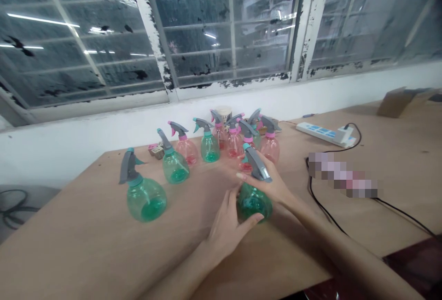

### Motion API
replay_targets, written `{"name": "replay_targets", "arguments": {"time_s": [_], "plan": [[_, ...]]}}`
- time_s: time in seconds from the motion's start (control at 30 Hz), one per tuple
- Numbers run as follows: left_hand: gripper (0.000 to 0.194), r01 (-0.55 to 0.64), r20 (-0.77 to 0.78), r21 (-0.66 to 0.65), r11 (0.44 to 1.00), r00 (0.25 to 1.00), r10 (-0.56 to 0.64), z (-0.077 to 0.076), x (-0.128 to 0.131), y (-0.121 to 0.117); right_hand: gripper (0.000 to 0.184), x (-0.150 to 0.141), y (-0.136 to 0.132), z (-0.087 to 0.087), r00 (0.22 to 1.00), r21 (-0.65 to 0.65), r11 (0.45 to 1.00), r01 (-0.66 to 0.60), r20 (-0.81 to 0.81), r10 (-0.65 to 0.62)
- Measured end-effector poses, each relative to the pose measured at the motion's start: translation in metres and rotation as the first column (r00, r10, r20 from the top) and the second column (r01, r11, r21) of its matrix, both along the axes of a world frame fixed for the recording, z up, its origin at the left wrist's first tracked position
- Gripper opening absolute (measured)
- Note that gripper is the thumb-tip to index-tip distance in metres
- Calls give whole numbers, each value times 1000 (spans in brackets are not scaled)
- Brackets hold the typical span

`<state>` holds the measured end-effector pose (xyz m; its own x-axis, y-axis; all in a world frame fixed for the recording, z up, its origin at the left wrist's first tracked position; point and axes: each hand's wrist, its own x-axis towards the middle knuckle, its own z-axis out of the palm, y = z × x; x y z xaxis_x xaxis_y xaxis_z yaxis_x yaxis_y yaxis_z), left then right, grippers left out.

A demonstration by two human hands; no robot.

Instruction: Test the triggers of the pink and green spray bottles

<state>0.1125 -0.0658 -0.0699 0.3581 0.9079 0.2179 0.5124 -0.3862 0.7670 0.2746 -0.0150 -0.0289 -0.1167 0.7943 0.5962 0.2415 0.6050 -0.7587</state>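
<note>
A green spray bottle [254,202] with a grey and teal trigger head is between my hands at the front middle, above or on the table. My left hand [224,224] cups its lower body from the left, thumb across the front. Around its neck, just under the trigger head, my right hand [274,181] is closed from the right. Left of them stand another green spray bottle [147,200] and a second green one [176,167] farther back. Behind my hands, several pink and green bottles cluster, including a pink spray bottle [270,147] and a green one [210,147].
A white power strip [324,134] with a plug and black cable lies at the right. Nearer is a blurred-out object [341,175] on a cable. A cardboard box [393,102] sits at the far right. Windows and a white wall [138,118] border the wooden table [86,235].
</note>
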Motion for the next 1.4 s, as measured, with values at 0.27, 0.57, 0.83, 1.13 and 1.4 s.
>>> {"name": "replay_targets", "arguments": {"time_s": [0.27, 0.57, 0.83, 1.13, 1.4], "plan": [[68, -24, 30, 19, 1000, 999, 23, -5, 0, 2, 45, 2, 4, -4, 997, -52, 996, -70, -33, 69], [74, -47, 12, -2, 999, 999, 47, -10, 0, 6, 47, 5, 4, -1, 989, -182, 973, -142, -65, 132], [72, -56, 9, -22, 998, 998, 56, -7, 1, 5, 56, 10, 7, -1, 956, -259, 922, -287, -131, 261], [74, -73, -13, -27, 997, 997, 73, -6, 1, 4, 52, 3, 5, -6, 982, -161, 974, -162, -123, 143], [76, -61, -6, -16, 998, 998, 61, -5, 2, 4, 27, 4, 6, -2, 996, -45, 997, -64, -62, 61]]}}
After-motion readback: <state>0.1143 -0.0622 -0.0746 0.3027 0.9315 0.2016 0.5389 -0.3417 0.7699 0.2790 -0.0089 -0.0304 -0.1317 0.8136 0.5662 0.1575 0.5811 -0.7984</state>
